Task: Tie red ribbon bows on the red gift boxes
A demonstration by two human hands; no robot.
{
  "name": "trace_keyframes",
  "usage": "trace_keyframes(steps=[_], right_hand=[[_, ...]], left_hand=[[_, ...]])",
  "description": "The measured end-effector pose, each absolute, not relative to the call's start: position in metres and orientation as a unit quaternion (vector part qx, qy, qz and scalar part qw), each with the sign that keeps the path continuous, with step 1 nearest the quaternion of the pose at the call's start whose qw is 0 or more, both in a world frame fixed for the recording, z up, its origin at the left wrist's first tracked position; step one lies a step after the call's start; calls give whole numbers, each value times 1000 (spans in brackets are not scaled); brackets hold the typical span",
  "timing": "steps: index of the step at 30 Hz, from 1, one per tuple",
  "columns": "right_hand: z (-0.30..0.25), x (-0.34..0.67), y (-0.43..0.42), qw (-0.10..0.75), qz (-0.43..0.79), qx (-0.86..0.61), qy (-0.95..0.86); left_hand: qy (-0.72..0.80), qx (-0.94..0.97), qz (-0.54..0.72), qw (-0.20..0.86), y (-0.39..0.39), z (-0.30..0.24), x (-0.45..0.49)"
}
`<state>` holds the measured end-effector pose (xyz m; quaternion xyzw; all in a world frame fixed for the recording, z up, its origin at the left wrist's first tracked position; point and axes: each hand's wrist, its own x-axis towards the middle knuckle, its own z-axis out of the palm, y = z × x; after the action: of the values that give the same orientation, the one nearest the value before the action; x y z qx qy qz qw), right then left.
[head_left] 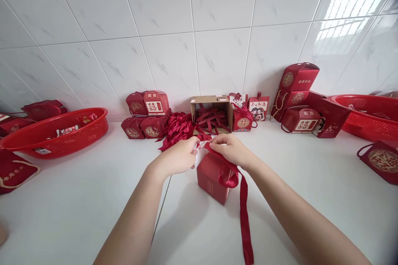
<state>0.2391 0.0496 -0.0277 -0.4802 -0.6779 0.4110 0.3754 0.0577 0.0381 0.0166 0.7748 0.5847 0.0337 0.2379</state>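
A small red gift box [211,176] stands on the white tiled surface in front of me, its white inner flaps up at the top. My left hand [180,156] is closed, pinching a flap at the box's top left. My right hand [231,149] is closed on a red ribbon [244,207] at the box's top. The ribbon loops over the box's right side, and its long tail trails toward me.
An open cardboard box [212,112] of red ribbons and a loose ribbon heap [177,129] lie behind. Red gift boxes [148,114] line the wall, with more stacked at the right [297,91]. Red plastic baskets sit at the left [56,132] and right [368,116].
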Motion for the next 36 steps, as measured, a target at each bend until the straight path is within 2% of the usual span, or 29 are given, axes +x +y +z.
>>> trace_keyframes(steps=[26, 36], right_hand=[[-37, 241, 54, 327, 360, -482, -728], [-30, 241, 48, 314, 383, -428, -756]], left_hand=[[571, 767, 29, 292, 38, 19, 57], [557, 767, 37, 317, 33, 20, 58]])
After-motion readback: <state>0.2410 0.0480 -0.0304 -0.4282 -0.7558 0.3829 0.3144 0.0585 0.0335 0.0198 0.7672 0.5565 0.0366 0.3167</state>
